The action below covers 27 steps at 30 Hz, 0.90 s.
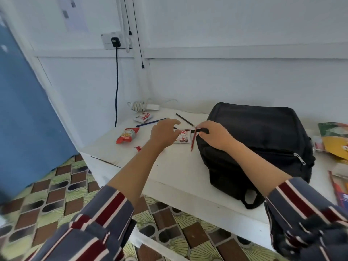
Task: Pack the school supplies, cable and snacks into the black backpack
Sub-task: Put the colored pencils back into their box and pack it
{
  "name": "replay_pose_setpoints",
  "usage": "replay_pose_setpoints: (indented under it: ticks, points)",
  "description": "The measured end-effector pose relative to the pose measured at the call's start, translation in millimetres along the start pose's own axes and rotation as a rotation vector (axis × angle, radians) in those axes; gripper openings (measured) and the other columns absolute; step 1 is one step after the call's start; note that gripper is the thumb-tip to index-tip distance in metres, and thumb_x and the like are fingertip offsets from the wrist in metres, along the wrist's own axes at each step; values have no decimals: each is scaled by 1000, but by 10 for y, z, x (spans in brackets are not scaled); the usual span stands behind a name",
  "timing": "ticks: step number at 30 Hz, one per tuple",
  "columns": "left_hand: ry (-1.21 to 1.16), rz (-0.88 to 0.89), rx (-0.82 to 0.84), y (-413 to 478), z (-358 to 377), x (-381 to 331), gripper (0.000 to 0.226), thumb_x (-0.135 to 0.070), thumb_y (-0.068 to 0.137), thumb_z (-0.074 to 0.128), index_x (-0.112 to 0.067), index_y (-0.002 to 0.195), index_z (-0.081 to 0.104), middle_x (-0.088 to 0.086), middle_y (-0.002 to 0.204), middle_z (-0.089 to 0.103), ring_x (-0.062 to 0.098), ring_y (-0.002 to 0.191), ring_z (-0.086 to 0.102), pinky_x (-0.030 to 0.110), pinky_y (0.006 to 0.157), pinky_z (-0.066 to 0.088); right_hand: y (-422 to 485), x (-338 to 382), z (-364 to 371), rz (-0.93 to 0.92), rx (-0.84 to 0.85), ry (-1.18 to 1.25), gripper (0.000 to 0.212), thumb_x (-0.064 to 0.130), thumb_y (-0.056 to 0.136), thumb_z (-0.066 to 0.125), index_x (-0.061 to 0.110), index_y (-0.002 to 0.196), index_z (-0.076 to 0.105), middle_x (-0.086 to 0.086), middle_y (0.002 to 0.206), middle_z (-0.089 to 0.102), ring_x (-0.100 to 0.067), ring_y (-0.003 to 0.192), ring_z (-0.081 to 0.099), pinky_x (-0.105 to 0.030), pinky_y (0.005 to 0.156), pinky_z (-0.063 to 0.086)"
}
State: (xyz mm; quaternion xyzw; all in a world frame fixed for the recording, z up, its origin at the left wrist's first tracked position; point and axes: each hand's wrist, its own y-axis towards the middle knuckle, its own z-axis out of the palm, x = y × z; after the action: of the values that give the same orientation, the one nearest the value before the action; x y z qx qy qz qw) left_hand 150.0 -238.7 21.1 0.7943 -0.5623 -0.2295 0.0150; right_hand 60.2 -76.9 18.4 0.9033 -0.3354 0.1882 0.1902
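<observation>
The black backpack [259, 140] lies on the white table [169, 172], zipped as far as I can see. My right hand [214, 136] rests at its left edge, pinching a red pencil [193, 142] and a black pen-like stick [199, 131]. My left hand [163, 134] hovers with fingers spread over a small red-and-white snack packet [183, 137]. Further left lie a red snack bag [127, 135], another packet [144, 117], a blue pencil [150, 122] and a black pencil [184, 120]. A coiled white cable with charger [143, 106] sits at the table's back corner.
Colourful packages and books [335, 140] lie at the table's right edge. A black plug and cord [116, 72] hang from the wall socket down behind the table. A blue door [22, 110] stands at left. Patterned floor tiles show below.
</observation>
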Motion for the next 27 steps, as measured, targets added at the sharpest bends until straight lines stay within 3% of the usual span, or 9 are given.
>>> replay_pose_setpoints:
  ticks: [13, 27]
  points:
    - [8, -83, 50, 806, 7, 1245, 37, -26, 91, 53, -21, 128, 54, 5, 130, 54, 22, 120, 49, 41, 98, 43, 1386, 295, 709, 61, 96, -69, 37, 19, 95, 45, 14, 132, 49, -3, 144, 41, -20, 131, 38, -31, 105, 31]
    - [148, -50, 250, 1933, 498, 1925, 38, -32, 93, 50, -25, 130, 51, 7, 138, 42, 27, 129, 34, 38, 103, 31, 2329, 54, 1246, 277, 252, -259, 43, 29, 93, 52, 13, 133, 48, -3, 142, 42, -21, 130, 41, -33, 106, 34]
